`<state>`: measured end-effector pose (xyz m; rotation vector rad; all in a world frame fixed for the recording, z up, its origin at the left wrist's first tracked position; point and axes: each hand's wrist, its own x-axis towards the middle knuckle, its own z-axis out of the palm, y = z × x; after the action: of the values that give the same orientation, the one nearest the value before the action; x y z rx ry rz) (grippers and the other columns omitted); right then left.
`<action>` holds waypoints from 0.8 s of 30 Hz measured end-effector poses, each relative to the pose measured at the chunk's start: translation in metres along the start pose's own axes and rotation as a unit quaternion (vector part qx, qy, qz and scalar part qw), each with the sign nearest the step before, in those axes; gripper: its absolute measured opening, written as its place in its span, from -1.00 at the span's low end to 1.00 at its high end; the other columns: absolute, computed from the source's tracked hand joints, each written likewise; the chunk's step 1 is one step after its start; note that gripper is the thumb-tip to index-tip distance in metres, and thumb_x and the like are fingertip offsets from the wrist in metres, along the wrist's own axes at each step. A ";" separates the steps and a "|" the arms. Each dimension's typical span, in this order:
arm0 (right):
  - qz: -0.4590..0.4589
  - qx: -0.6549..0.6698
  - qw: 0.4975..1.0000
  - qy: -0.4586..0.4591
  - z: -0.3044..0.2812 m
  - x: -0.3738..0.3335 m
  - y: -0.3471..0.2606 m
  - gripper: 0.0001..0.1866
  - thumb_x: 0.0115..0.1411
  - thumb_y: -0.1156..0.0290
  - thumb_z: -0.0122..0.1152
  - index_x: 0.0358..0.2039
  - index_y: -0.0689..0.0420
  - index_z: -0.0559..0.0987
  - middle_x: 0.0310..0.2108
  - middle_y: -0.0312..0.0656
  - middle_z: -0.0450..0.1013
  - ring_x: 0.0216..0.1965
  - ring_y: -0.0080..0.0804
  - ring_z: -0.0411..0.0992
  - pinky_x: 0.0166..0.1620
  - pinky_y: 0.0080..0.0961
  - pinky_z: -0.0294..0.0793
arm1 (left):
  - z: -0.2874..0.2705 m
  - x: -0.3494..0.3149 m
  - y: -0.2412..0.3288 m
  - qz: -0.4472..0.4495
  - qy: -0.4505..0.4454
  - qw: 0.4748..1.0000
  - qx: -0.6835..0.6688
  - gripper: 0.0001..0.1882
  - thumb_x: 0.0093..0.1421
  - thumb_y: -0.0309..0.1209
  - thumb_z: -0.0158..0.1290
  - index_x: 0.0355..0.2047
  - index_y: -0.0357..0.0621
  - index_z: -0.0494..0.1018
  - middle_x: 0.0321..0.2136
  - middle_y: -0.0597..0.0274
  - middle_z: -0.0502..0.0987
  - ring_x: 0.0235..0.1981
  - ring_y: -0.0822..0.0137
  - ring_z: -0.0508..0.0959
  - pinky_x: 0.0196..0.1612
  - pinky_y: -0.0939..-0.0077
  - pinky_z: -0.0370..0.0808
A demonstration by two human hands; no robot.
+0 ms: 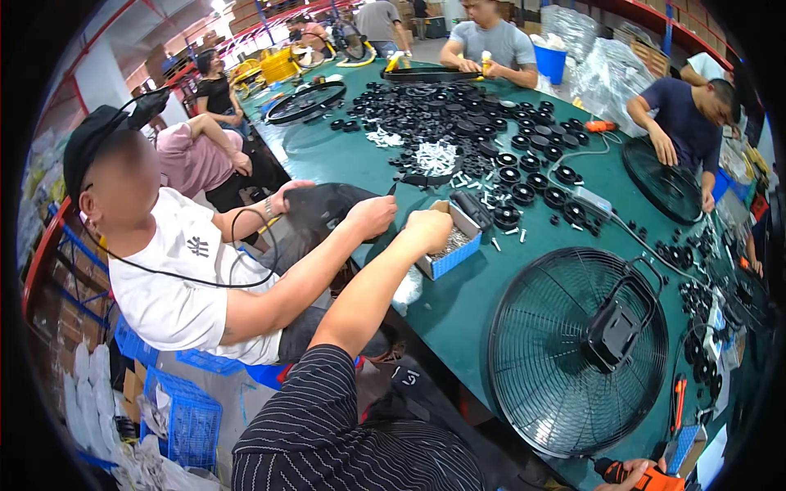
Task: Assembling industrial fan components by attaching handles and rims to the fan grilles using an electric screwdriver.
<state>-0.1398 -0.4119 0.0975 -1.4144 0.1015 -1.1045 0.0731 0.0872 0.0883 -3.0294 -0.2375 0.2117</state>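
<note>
My left hand (427,232) reaches over a small blue cardboard box (455,257) of little metal screws (457,240). Its fingers curl down at the box's opening; whatever they pinch is hidden. At the lower right edge, my right hand (632,475) grips an orange and black power drill (660,480), only partly in view. Between my hands lies a large round fan (544,352) with a black wire guard. A black motor housing (616,331) with a handle sits on its upper face.
A co-worker in a white shirt (176,262) sits close on the left, hands near the box. Black round knobs (524,194) and white plastic pieces (435,159) cover the green table (458,315). A grey cable (647,245) and red-handled tool (679,403) lie right. Others work around the table.
</note>
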 end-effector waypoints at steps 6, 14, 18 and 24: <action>0.024 -0.008 0.999 -0.035 -0.003 0.002 0.000 -0.63 0.17 0.62 0.24 -0.02 0.31 0.39 -0.48 -0.16 0.38 -0.57 -0.42 0.34 -0.49 -0.52 0.41 | 0.004 -0.006 -0.010 0.004 0.046 0.998 -0.031 -0.84 -0.01 -0.41 0.16 -0.38 -0.05 0.64 -0.36 0.11 0.66 -0.25 0.11 0.67 -0.19 0.22 0.59; 0.058 -0.023 0.997 -0.037 -0.008 0.011 -0.008 -0.66 0.15 0.62 0.26 -0.07 0.33 0.40 -0.49 -0.12 0.37 -0.55 -0.38 0.34 -0.49 -0.49 0.40 | 0.016 -0.013 -0.018 0.061 0.165 0.978 -0.113 -0.90 -0.06 -0.42 0.16 -0.47 -0.04 0.59 -0.48 0.09 0.62 -0.32 0.04 0.64 -0.24 0.13 0.53; -0.008 0.024 0.999 -0.026 -0.008 0.017 -0.026 -0.74 0.13 0.60 0.25 -0.17 0.32 0.43 -0.54 -0.12 0.36 -0.55 -0.34 0.34 -0.50 -0.47 0.35 | 0.015 -0.015 -0.023 0.045 0.171 0.975 -0.132 -0.90 -0.06 -0.43 0.15 -0.47 -0.02 0.60 -0.48 0.09 0.62 -0.32 0.02 0.64 -0.24 0.13 0.53; 0.007 0.083 0.994 -0.068 -0.002 0.023 -0.065 -0.85 0.19 0.41 0.12 -0.42 0.21 0.39 -0.54 -0.19 0.29 -0.57 -0.39 0.27 -0.46 -0.48 0.29 | 0.014 -0.023 -0.026 0.032 0.213 0.964 -0.156 -0.91 -0.03 -0.41 0.14 -0.48 0.00 0.62 -0.52 0.07 0.61 -0.38 0.02 0.64 -0.29 0.10 0.53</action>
<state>-0.1642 -0.4147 0.1621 -1.3323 -0.0769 -0.9781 0.0450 0.1099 0.0801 -3.2873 -0.1483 -0.5203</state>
